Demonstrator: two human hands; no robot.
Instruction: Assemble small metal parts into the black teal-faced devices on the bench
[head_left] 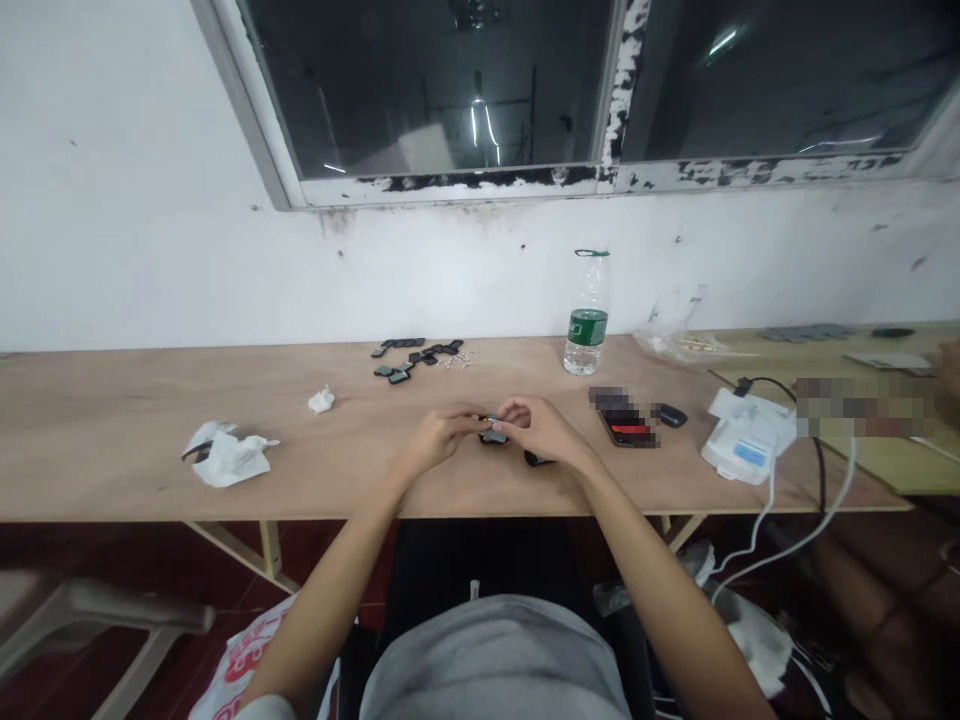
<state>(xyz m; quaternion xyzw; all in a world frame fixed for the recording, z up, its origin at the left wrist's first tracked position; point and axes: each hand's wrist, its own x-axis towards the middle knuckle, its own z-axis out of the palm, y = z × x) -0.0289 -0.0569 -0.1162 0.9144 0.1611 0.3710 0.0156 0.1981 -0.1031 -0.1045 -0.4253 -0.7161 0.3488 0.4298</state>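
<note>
Both hands meet over the table in the head view, around a small flat grey piece with a dark edge (493,436). My left hand (444,436) has its fingers closed on the piece's left side. From the other side, my right hand (541,428) pinches at the top of the same piece, where a tiny light bit shows between the fingertips. The fingers partly cover the piece, so its exact kind is unclear. Under my right palm a small black object (537,458) lies on the table, partly hidden.
Farther back lie several grey-and-black flat pieces (400,373) and a scatter of tiny light parts (454,360). A water bottle (586,330) stands near the wall. To the right are a phone (621,415) and a white box (741,440) with cables. Crumpled tissue (234,456) lies left.
</note>
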